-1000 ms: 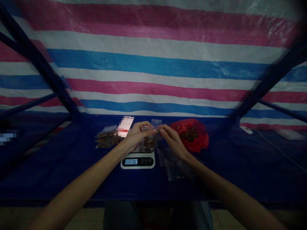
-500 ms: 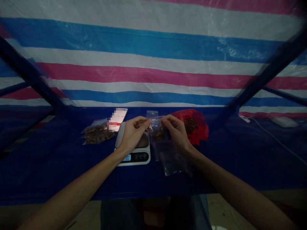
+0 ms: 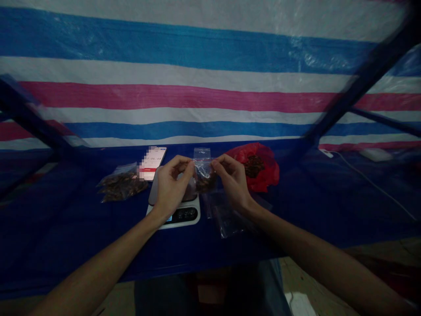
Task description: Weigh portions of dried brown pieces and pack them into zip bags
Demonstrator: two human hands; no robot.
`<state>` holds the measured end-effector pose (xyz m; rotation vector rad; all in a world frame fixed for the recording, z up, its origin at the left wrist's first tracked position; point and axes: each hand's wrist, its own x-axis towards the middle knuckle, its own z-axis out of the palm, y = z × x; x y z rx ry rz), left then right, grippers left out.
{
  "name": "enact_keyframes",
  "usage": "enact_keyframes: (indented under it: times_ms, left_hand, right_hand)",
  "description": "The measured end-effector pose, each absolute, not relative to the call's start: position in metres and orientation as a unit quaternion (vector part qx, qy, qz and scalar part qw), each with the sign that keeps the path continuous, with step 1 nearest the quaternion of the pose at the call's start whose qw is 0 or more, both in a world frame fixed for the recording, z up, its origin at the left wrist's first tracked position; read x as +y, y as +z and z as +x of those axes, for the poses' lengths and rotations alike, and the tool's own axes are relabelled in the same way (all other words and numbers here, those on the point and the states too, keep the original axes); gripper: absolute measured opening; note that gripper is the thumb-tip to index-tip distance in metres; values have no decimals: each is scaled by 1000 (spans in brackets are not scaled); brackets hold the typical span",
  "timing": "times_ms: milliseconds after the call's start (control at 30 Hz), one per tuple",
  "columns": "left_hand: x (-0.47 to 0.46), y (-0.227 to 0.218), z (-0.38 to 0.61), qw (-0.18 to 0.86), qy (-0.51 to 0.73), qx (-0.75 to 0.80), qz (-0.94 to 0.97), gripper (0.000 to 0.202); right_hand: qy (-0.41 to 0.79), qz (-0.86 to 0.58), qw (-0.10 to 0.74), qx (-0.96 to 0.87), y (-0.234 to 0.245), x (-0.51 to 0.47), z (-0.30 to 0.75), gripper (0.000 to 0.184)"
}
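Clear zip bag (image 3: 204, 173) of brown pieces (image 3: 205, 184), held at the right edge of the scale (image 3: 184, 215). We pinch the bag's top at both ends, thumb against fingers in left hand (image 3: 173, 182) and right hand (image 3: 235, 180) alike. Right of the scale we see flat clear bags (image 3: 226, 221) and, farther back, a red bag (image 3: 270, 169); left of it, filled bags (image 3: 123, 185); at its left rear, a phone (image 3: 157, 161).

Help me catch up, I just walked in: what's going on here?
A person's left hand and right hand pinch the top of a clear bag with brown pieces in it. The left hand partly hides a scale. Filled bags lie to the left near a phone, an open red bag of brown pieces sits to the right, and flat bags lie near the right hand.
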<state>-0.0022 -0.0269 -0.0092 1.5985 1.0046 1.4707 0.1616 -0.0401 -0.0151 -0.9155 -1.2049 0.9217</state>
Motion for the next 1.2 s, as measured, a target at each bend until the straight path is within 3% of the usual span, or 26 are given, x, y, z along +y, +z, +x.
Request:
enact_keyframes:
  times_ms: [400, 767, 1200]
  left_hand:
    - [-34, -8, 4, 375, 576, 387, 615, 17]
    - [-36, -10, 3, 341, 544, 390, 660, 19]
    - [-36, -7, 5, 382, 549, 399, 628, 20]
  right_hand:
    - [430, -371, 608, -555, -16, -44, 163, 13]
    - [421, -408, 602, -543, -21, -41, 164, 20]
    - [449, -363, 599, -555, -15, -40, 165, 24]
